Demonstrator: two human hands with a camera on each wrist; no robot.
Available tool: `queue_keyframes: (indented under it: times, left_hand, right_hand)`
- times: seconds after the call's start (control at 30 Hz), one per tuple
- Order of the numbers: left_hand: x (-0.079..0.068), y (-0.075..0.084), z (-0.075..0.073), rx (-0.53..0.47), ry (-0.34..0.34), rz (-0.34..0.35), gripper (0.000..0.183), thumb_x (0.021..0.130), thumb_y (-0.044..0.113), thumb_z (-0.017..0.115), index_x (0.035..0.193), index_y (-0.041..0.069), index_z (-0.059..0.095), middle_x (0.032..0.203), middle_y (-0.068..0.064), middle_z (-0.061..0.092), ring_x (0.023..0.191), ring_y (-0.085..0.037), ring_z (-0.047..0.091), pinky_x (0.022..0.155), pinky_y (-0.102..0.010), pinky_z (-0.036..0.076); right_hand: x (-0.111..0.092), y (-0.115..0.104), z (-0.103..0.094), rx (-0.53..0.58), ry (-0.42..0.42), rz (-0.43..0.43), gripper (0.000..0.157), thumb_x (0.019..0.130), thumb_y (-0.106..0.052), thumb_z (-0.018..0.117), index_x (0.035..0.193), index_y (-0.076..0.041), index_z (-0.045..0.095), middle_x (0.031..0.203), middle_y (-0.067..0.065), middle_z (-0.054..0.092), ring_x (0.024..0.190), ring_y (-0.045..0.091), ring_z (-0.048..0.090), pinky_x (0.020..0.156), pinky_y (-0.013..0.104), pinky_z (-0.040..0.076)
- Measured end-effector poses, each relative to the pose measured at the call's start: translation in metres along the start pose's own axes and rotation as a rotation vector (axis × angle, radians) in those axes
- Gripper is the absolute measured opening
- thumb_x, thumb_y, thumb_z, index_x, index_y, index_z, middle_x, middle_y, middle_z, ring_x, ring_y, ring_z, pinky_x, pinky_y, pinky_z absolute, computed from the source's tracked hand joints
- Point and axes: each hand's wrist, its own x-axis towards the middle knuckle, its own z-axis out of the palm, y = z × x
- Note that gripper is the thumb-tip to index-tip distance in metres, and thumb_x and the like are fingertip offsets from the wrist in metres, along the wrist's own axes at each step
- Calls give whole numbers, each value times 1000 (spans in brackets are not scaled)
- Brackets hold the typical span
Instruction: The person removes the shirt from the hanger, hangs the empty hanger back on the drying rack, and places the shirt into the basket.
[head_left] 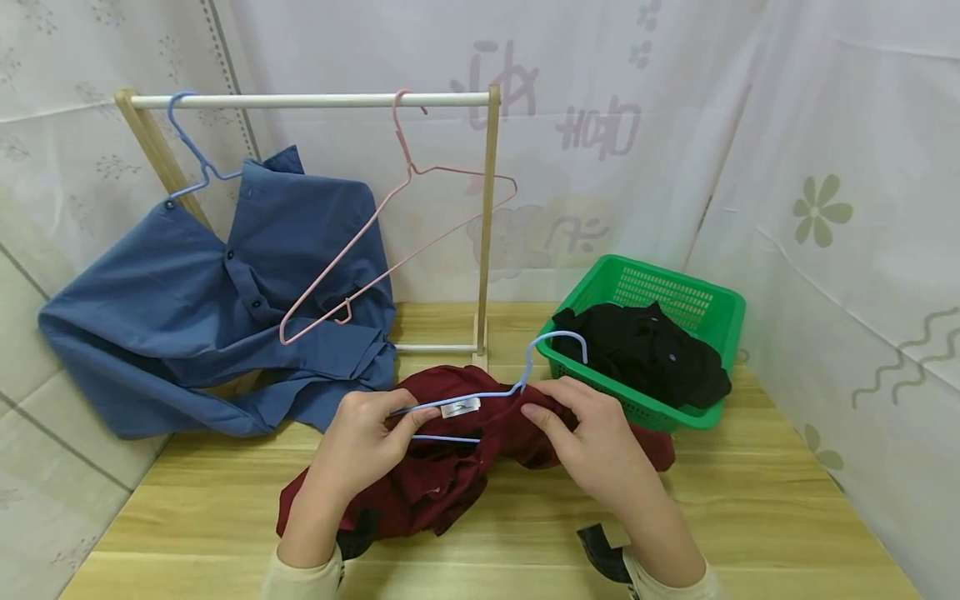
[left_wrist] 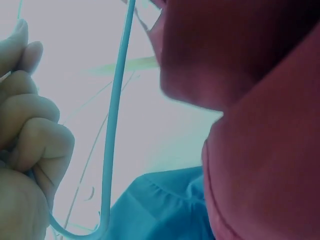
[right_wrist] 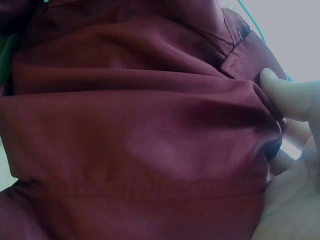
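Note:
A light blue hanger (head_left: pixel 530 356) lies partly within the neck of a dark red shirt (head_left: pixel 442 492), its hook pointing up and to the right. My left hand (head_left: pixel 367 437) pinches one arm of the hanger between thumb and fingers. In the left wrist view, the curled fingers (left_wrist: pixel 42 142) hold it beside the hanger's rounded end (left_wrist: pixel 106 200). Near the base of the hook, my right hand (head_left: pixel 600 437) grips the shirt by its collar, thumb on the cloth. A white label (head_left: pixel 460 407) shows inside the neck. Folds hide the hanger's other end.
Behind stands a wooden rack (head_left: pixel 487 225) with a white rail. From it hang a blue shirt (head_left: pixel 187 283) on a blue hanger and a bare pink hanger (head_left: pixel 337 258). At the right, a green basket (head_left: pixel 733 321) holds black clothing (head_left: pixel 645 350). Curtains close off the back.

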Motion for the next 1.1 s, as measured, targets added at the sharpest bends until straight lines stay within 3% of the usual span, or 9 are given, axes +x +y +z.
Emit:
queue_keyframes:
  times: [0.3,0.57,0.87,1.0,1.1]
  left_hand:
    - [-1,-3,-11,-12,64,61,15,85,16,77,74,21,68,58,16,51,50,5,37,48,-10,32]
    - [-6,-12,-26,-35,123,36,17,81,12,80,72,22,70,52,14,47,47,6,32,45,-11,28]
    - [-14,-19,-56,-91,110,-51,12,80,8,80,82,20,76,68,11,67,54,4,48,50,-13,40]
    - [-18,-22,-64,-123,133,-4,22,77,-3,79,90,15,76,74,4,69,57,3,49,52,-13,41]
    - [-20,-25,-67,-106,190,59,31,72,-12,78,91,12,76,74,2,68,58,3,46,52,-12,39]
  right_hand:
    - [-2,10,1,63,-24,26,19,94,-36,65,109,-28,70,102,-19,65,92,1,59,80,24,53]
    - [-4,18,-3,68,-7,3,15,92,-30,68,106,-25,72,99,-19,66,89,1,60,78,22,53]
    - [-7,38,-15,92,7,-5,11,91,-21,70,99,-29,70,93,-16,65,82,3,58,72,17,50]
    - [-9,43,-18,107,5,11,10,92,-20,69,100,-27,69,92,-13,65,82,3,58,73,16,49]
    - [-10,46,-18,111,2,16,10,92,-20,68,99,-27,68,91,-13,64,82,3,57,73,16,49]
